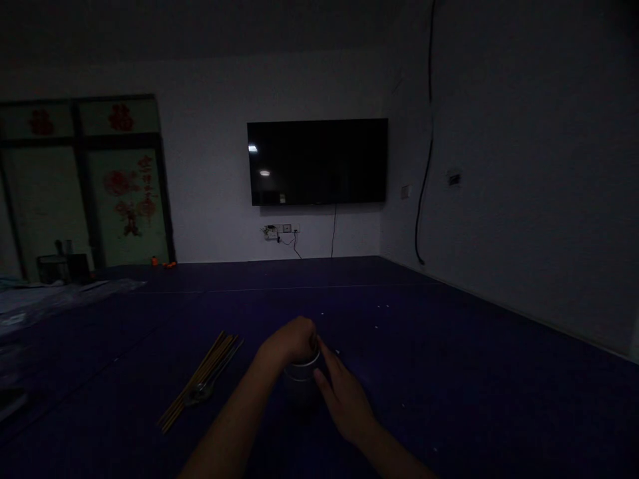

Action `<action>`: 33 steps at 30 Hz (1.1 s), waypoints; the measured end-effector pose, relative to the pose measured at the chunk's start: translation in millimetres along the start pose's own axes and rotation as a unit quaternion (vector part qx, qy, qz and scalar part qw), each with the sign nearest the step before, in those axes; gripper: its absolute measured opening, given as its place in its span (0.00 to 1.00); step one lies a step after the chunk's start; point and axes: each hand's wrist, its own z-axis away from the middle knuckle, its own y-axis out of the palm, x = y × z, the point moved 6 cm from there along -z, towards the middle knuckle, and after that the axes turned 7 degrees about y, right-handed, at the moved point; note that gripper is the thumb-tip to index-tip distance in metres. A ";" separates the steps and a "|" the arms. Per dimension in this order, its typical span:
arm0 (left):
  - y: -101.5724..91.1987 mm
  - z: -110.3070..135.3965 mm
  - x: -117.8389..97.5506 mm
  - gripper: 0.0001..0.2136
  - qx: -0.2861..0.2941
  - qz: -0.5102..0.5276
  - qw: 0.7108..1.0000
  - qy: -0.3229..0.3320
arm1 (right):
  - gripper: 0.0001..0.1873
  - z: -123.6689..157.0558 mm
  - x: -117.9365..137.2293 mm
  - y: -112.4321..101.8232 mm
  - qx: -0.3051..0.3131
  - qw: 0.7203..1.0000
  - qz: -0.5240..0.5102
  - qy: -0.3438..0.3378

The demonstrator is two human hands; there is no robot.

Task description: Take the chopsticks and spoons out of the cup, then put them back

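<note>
In dim light a small pale cylindrical cup (302, 372) stands on the dark blue surface (449, 372) in front of me. My left hand (292, 339) is curled over the cup's rim, fingers bent down at its top. My right hand (344, 396) rests against the cup's right side with fingers stretched toward it. To the left of the cup lies a bundle of thin yellowish sticks, perhaps chopsticks (200, 382), with a metal spoon (200, 394) beside them. What my left fingers pinch, if anything, is hidden.
A dark wall-mounted television (318, 161) hangs on the far wall above a socket with cables (279, 231). A glass-doored cabinet with red paper decorations (124, 193) stands at far left. Crumpled plastic sheeting (44, 299) lies at the left edge.
</note>
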 end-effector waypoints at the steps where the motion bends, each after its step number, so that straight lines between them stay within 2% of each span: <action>1: 0.7 -0.2 0.7 0.08 0.001 0.001 1.000 -0.003 | 0.29 0.1 -0.1 0.0 -0.001 1.000 -0.001 0.000; 8: 8.8 -3.4 2.8 0.10 0.027 0.001 1.000 0.016 | 0.30 0.5 -0.1 0.5 0.004 1.000 -0.011 0.005; 13: 9.3 -3.2 1.8 0.10 0.025 -0.003 1.000 0.018 | 0.29 0.2 -1.0 1.0 -0.001 1.000 -0.012 0.002; 33: 3.6 -2.2 4.7 0.13 -0.019 -0.051 0.995 -0.083 | 0.28 0.2 1.2 0.2 0.001 1.000 -0.010 -0.005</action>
